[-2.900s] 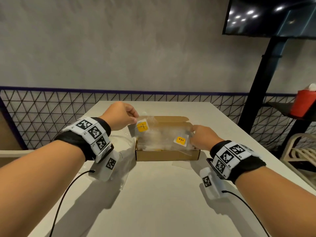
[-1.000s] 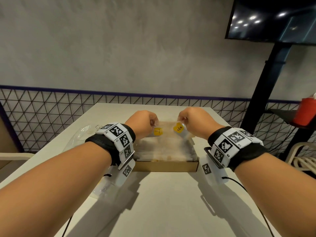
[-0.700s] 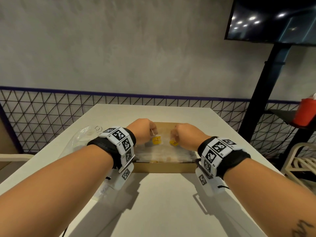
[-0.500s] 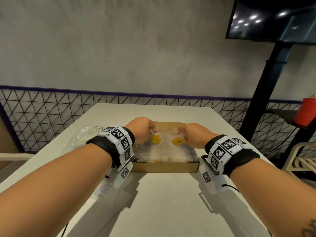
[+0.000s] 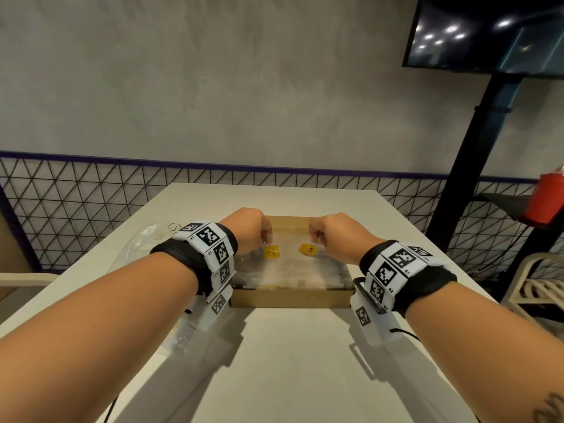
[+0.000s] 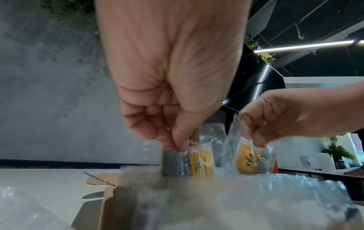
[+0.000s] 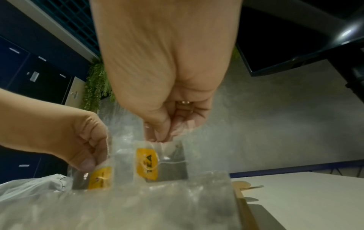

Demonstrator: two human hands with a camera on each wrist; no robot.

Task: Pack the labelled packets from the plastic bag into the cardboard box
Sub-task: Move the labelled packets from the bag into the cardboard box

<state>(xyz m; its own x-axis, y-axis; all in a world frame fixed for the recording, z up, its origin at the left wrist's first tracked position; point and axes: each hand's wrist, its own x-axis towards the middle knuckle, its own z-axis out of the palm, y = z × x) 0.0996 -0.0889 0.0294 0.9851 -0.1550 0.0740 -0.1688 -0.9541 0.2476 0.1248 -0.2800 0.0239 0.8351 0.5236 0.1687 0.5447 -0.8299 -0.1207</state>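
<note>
An open cardboard box [image 5: 290, 297] sits mid-table, filled with several clear packets. My left hand [image 5: 250, 228] pinches the top edge of a clear packet with a yellow label [image 5: 271, 251] [image 6: 202, 165], held upright over the box. My right hand [image 5: 331, 235] pinches another clear packet whose yellow label [image 5: 307, 249] [image 7: 147, 164] reads TEA. Both packets hang side by side just above the packets in the box [image 7: 138, 207]. A crumpled clear plastic bag [image 5: 149, 239] lies on the table left of the box, under my left forearm.
The white table [image 5: 290, 361] runs to a wall with a triangle-pattern panel. A black stand [image 5: 476, 160] carries a screen at the right. A red container [image 5: 546, 199] stands on a side shelf, with a chair [image 5: 537, 285] below it.
Both hands came together over the box's far half, each holding its packet. Over the last second the packets sank lower toward the box, and the right hand shifted slightly right.
</note>
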